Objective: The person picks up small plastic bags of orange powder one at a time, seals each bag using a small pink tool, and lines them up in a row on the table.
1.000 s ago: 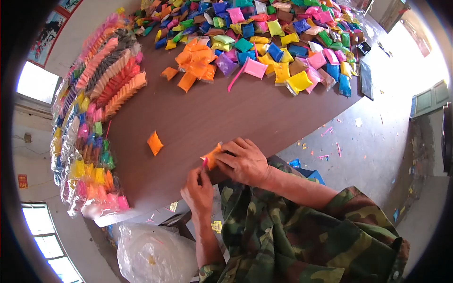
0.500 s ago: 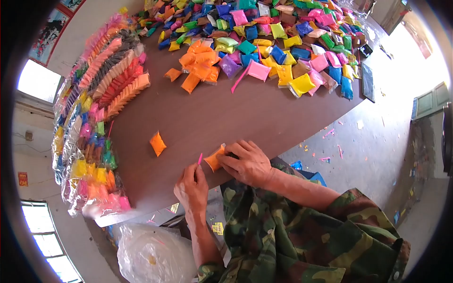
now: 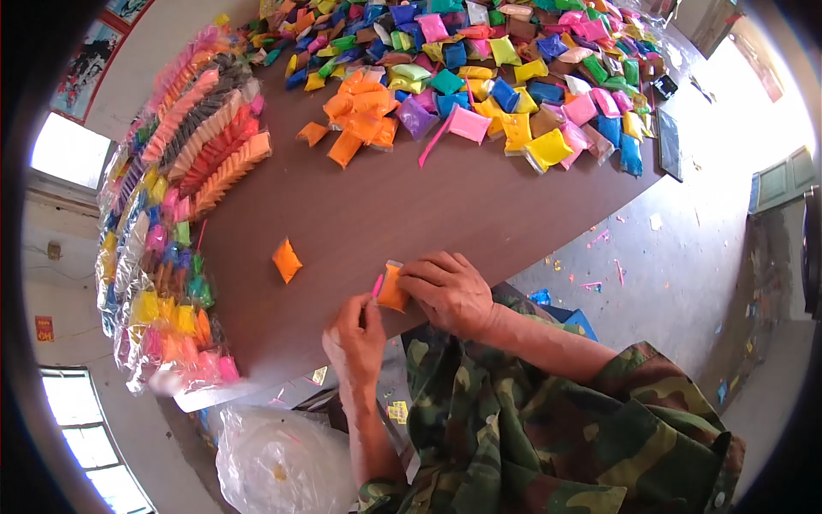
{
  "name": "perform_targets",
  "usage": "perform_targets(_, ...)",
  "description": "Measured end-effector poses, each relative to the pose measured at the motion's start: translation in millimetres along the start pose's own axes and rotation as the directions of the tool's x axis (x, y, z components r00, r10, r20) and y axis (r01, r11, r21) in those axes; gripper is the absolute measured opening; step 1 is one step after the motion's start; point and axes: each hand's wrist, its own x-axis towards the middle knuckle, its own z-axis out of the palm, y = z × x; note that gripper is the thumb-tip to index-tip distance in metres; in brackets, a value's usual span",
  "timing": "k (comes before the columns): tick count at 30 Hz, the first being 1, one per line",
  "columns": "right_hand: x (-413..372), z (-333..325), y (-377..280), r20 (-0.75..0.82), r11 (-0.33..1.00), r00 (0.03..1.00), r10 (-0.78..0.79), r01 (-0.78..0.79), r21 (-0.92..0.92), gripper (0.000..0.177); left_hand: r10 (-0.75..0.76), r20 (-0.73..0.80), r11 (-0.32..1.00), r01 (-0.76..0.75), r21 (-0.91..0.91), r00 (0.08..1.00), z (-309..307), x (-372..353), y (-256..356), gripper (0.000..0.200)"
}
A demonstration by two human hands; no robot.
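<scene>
Near the table's front edge, my left hand [image 3: 355, 332] pinches a small pink plastic stick [image 3: 378, 285] that points up from between thumb and fingertips. Just right of it is an orange clay packet [image 3: 392, 289] in clear wrap, standing nearly upright in view. My right hand [image 3: 449, 293] grips that packet by its right side, fingers curled over it. The stick's tip is right at the packet's left edge. Another orange packet [image 3: 287, 260] lies by itself on the table to the left of both hands.
A heap of orange packets [image 3: 364, 116] lies farther back on the brown table [image 3: 342, 210]. Behind it spreads a large pile of multicoloured packets [image 3: 514, 77]. Rows of bagged packets [image 3: 197, 146] line the left edge. A phone-like dark slab [image 3: 669, 146] rests at the right corner.
My left hand has moved slightly right, bringing the pink stick up to the packet. The orange packet has turned from slanted to nearly upright in my right hand.
</scene>
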Motion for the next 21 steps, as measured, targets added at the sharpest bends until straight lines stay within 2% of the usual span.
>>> perform_targets(1,0,1,1,-0.012,1.0,1.0,0.008,-0.008,0.013,0.032,0.007,-0.003,0.999,-0.007,-0.035,1.0,4,-3,-1,0.007)
perform_targets(4,-1,1,1,-0.019,0.999,0.999,0.035,-0.035,0.029,0.032,0.035,-0.015,0.998,-0.035,0.044,0.999,5,-8,-2,0.006)
perform_targets(7,-3,1,0,-0.041,0.997,0.998,0.041,-0.038,0.072,0.032,-0.03,-0.007,0.993,0.031,0.115,1.0,-1,-10,-2,0.007)
perform_targets(10,-1,-5,-3,-0.002,0.997,1.0,0.011,-0.011,0.081,0.032,-0.105,-0.024,0.994,0.104,-0.043,0.994,-4,-11,4,0.007)
perform_targets(13,5,-14,-10,0.056,0.998,0.998,-0.039,0.037,0.043,0.033,-0.014,-0.017,0.999,0.013,-0.051,1.0,7,-13,2,0.007)
perform_targets(16,2,-10,-6,0.088,0.998,0.994,-0.069,0.068,0.009,0.035,0.01,-0.016,0.999,-0.01,0.05,1.0,8,-13,1,0.006)
perform_targets(19,1,-8,-5,0.087,0.996,0.992,-0.092,0.093,-0.014,0.037,-0.059,-0.038,0.998,0.059,-0.01,0.997,1,-8,-1,0.005)
perform_targets(21,-1,-8,-4,0.083,0.995,0.991,-0.101,0.103,-0.011,0.038,0.006,-0.049,0.999,-0.008,-0.052,0.999,1,-5,4,0.005)
